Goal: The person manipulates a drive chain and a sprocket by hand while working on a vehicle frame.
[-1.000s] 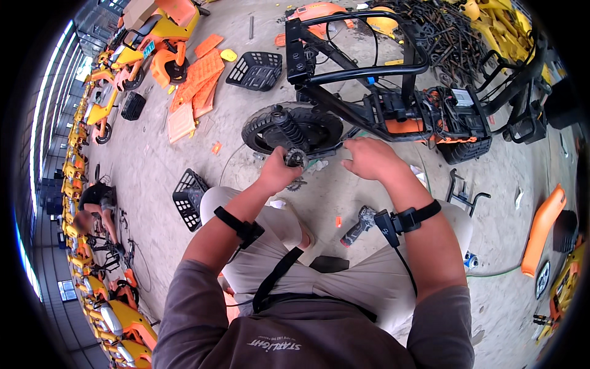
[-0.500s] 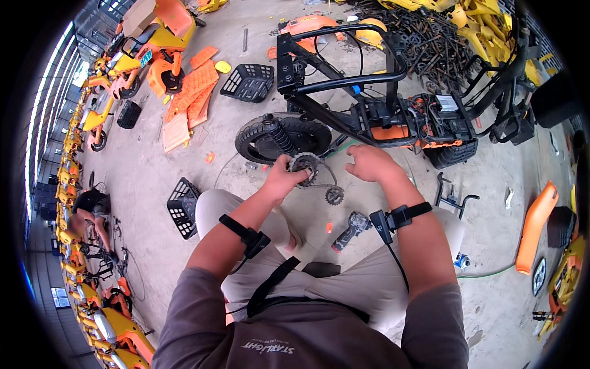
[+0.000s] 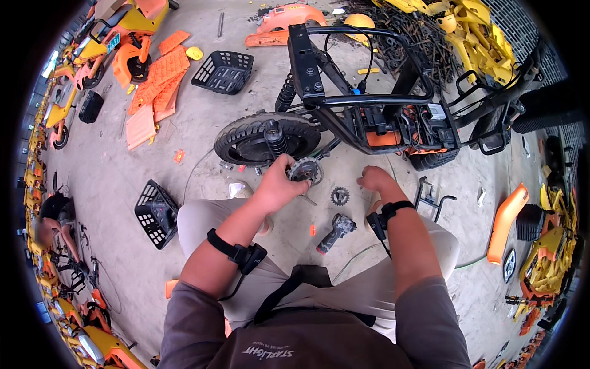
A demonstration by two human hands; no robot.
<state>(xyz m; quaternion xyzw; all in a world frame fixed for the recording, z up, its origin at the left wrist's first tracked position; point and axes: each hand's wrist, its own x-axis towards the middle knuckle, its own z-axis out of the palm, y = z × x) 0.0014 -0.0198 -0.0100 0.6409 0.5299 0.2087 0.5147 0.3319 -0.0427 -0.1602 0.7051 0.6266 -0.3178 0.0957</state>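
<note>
My left hand (image 3: 281, 184) grips a toothed sprocket (image 3: 310, 169) just below the detached-looking rear wheel (image 3: 239, 144) and shock absorber of a stripped scooter frame (image 3: 359, 98). A short dark strand, perhaps chain, hangs under the sprocket. My right hand (image 3: 373, 178) is apart from it, fingers loosely bent and separated, with nothing visible in them. A smaller sprocket (image 3: 340, 196) sits lower between my hands. Below that, a cordless power tool (image 3: 338, 230) lies on the concrete between my legs.
Black baskets (image 3: 155, 215) and orange panels (image 3: 153, 86) lie left. A pile of dark metal parts (image 3: 393, 52) and yellow panels are behind the frame. A bent rack (image 3: 433, 200) and long orange part (image 3: 507, 224) lie right. Another person (image 3: 58, 218) crouches far left, beside scooter rows.
My right hand has moved lower and right, away from the frame. The chain that linked the two sprockets no longer shows looped between them; the small sprocket sits separately. My legs have shifted.
</note>
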